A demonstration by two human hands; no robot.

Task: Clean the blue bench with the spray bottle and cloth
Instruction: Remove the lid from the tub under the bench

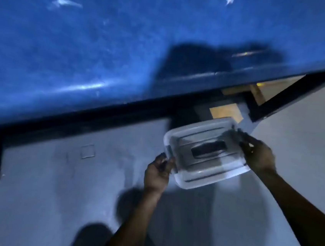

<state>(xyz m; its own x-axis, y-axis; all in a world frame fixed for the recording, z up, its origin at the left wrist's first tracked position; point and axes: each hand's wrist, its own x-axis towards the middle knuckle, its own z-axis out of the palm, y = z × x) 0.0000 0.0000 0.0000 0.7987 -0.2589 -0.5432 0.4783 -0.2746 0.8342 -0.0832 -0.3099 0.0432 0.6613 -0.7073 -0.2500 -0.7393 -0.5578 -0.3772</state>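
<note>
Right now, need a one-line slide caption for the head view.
Both hands, left and right, hold a clear lidded plastic box over the grey floor beside the blue bench.

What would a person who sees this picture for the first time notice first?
The eye falls first on the blue bench, which fills the upper half and carries pale scuff marks. Next comes the clear plastic box with its lid on, low at centre right over the grey floor, gripped at its two ends by the left hand and the right hand.

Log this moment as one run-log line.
left hand grips end of clear lidded plastic box | right hand grips opposite end | box at blue bench edge | spray bottle, cloth unseen
</note>
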